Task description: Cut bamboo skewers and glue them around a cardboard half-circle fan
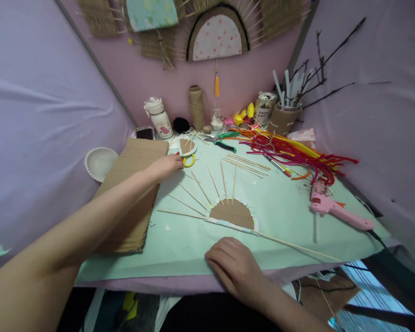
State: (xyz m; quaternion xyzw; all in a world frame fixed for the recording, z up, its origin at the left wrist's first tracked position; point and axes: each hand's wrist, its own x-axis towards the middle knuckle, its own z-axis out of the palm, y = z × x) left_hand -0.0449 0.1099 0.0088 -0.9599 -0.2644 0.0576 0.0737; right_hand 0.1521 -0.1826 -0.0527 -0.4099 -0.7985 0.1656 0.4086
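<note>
My left hand (168,167) reaches to the far left part of the table, fingers curled beside a yellow loop (189,160) that looks like a scissor handle. What the fingertips grip, if anything, is hidden. My right hand (235,266) rests at the near table edge, loosely closed, with nothing seen in it. Just beyond it lies a cardboard half-circle (233,214) with a pale fabric rim. Several thin sticks (192,197) fan out from its left and upper side. One long stick (293,243) runs along its straight edge.
A cardboard sheet (129,184) lies left, by a paper plate (101,163). Loose sticks (247,165), green-handled pliers (224,140) and coloured pipe cleaners (297,154) lie farther back. A pink glue gun (342,212) is at right. A bottle (159,120) and twine spool (195,108) stand behind.
</note>
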